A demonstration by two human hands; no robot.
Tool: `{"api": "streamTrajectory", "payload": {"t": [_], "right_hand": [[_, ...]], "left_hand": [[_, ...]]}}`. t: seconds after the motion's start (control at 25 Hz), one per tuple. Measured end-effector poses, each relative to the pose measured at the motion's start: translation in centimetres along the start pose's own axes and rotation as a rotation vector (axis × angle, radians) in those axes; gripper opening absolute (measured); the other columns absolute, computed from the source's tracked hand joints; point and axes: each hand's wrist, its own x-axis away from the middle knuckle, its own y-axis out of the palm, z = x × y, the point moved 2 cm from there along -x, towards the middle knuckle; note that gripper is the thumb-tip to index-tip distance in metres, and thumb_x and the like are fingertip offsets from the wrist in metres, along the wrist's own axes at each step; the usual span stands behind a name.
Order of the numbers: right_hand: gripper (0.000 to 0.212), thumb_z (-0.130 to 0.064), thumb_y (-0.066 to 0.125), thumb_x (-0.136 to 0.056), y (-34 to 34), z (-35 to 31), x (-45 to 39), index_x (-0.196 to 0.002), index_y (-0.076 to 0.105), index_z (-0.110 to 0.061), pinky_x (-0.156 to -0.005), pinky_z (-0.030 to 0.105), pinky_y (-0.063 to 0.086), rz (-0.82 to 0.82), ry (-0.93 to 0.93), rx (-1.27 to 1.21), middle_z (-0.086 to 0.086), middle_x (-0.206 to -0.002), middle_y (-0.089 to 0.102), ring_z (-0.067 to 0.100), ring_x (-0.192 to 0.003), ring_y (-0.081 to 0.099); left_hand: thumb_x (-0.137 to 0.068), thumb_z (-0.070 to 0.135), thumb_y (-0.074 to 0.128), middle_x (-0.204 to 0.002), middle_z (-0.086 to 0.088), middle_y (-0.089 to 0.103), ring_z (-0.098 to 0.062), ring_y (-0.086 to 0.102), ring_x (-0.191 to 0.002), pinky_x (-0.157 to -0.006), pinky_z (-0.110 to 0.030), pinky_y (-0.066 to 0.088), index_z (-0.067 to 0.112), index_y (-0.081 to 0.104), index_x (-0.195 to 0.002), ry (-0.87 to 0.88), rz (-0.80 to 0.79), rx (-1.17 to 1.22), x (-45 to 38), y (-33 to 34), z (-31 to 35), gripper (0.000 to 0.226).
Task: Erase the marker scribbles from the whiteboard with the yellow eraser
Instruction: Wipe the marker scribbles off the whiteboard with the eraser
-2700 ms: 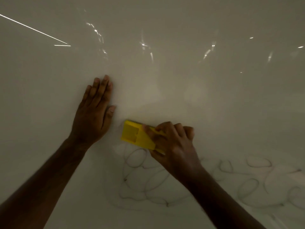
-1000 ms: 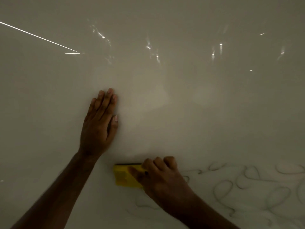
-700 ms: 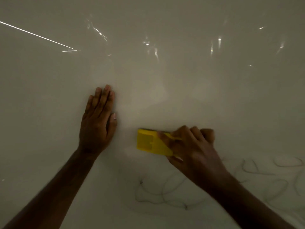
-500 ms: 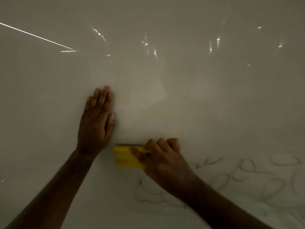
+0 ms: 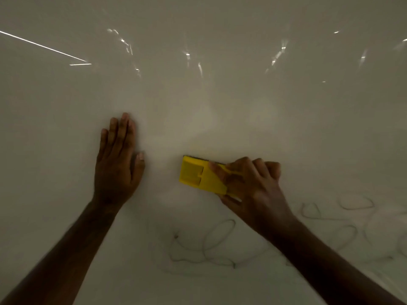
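Below the right hand [image 5: 251, 186], faint marker scribbles [image 5: 211, 245] loop across the lower part of the whiteboard [image 5: 220, 102], and more loops [image 5: 343, 214] trail off toward the lower right edge. The right forearm crosses over part of these lines and hides where the two groups meet. Nothing lies between the hands but bare board.

Near the middle of the view sits the yellow eraser [image 5: 198, 176], pressed flat on the board just above the scribbles and not touching them. Its left half shows a recessed panel; its right half is covered by the right hand, which grips it with the fingers curled over the top edge and the thumb along the lower edge. A dark strip shows along the eraser's upper edge. The hand comes in from the lower right, wrist angled up and to the left.

Left of the eraser, and apart from it, the left hand [image 5: 117, 164] lies flat on the board with palm down, fingers together and pointing up, thumb held out toward the eraser. It holds nothing. Its forearm runs down to the lower left corner.

Glossy and pale, the board fills the whole view in dim light. Small bright reflections scatter across its upper part, and a thin bright line [image 5: 41, 46] slants in from the upper left.
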Motion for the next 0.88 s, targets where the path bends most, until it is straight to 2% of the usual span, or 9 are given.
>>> {"api": "streamTrajectory", "payload": {"t": [0.16, 0.24, 0.4, 0.56, 0.76, 0.88], "right_hand": [[0.057, -0.04, 0.067, -0.092, 0.7, -1.2, 5.2, -0.148, 0.056, -0.034, -0.079, 0.041, 0.039, -0.101, -0.17, -0.008, -0.001, -0.115, 0.063, 0.024, -0.092, 0.057], [0.054, -0.04, 0.065, -0.092, -0.5, 0.0, 8.1, -0.145, 0.057, -0.035, -0.079, 0.041, 0.037, -0.122, -0.179, -0.004, -0.003, -0.114, 0.065, 0.022, -0.091, 0.058], [0.06, -0.045, 0.068, -0.09, -3.4, 4.8, 7.2, -0.148, 0.053, -0.039, -0.082, 0.041, 0.032, -0.092, -0.057, 0.02, -0.002, -0.118, 0.063, 0.025, -0.096, 0.055], [0.06, -0.046, 0.074, -0.09, -2.9, 5.2, 2.1, -0.147, 0.06, -0.035, -0.085, 0.044, 0.034, 0.042, 0.104, -0.026, -0.003, -0.12, 0.055, 0.026, -0.097, 0.051], [0.061, -0.044, 0.067, -0.092, -0.4, 1.7, 6.9, -0.151, 0.054, -0.036, -0.083, 0.042, 0.038, -0.099, -0.121, -0.03, -0.004, -0.122, 0.058, 0.023, -0.099, 0.054], [0.061, -0.043, 0.065, -0.092, -2.6, 4.0, 10.6, -0.151, 0.051, -0.039, -0.084, 0.042, 0.037, -0.154, -0.115, -0.015, -0.005, -0.123, 0.062, 0.023, -0.097, 0.059]], "left_hand": [[-0.11, 0.032, 0.037, -0.179, -0.021, 0.013, -0.031, 0.004, -0.169, -0.137, -0.051, 0.004, -0.005, 0.018, -0.169, -0.078, -0.018, -0.007, 1.1, 0.2, 1.1, 0.073], [-0.108, 0.033, 0.039, -0.179, -0.023, 0.009, -0.035, 0.003, -0.168, -0.137, -0.05, 0.0, -0.006, 0.014, -0.169, -0.14, -0.026, 0.004, 1.7, 0.3, 2.2, 0.077], [-0.106, 0.036, 0.039, -0.178, -0.029, 0.005, -0.045, 0.002, -0.167, -0.137, -0.054, 0.0, -0.01, 0.011, -0.168, -0.145, -0.078, -0.025, 2.0, 0.6, 4.5, 0.082], [-0.107, 0.039, 0.038, -0.179, -0.026, 0.005, -0.04, 0.0, -0.168, -0.137, -0.054, 0.004, -0.006, 0.009, -0.17, -0.063, -0.096, -0.083, 0.3, 0.8, 6.2, 0.082], [-0.109, 0.042, 0.039, -0.18, -0.024, 0.003, -0.036, -0.004, -0.168, -0.137, -0.051, 0.003, -0.006, 0.009, -0.17, -0.053, -0.083, -0.071, -1.0, 1.0, 7.6, 0.082], [-0.109, 0.041, 0.038, -0.179, -0.025, 0.003, -0.035, -0.006, -0.168, -0.137, -0.051, 0.002, -0.006, 0.009, -0.17, -0.043, -0.096, -0.077, -1.0, 1.1, 8.1, 0.082]]}}
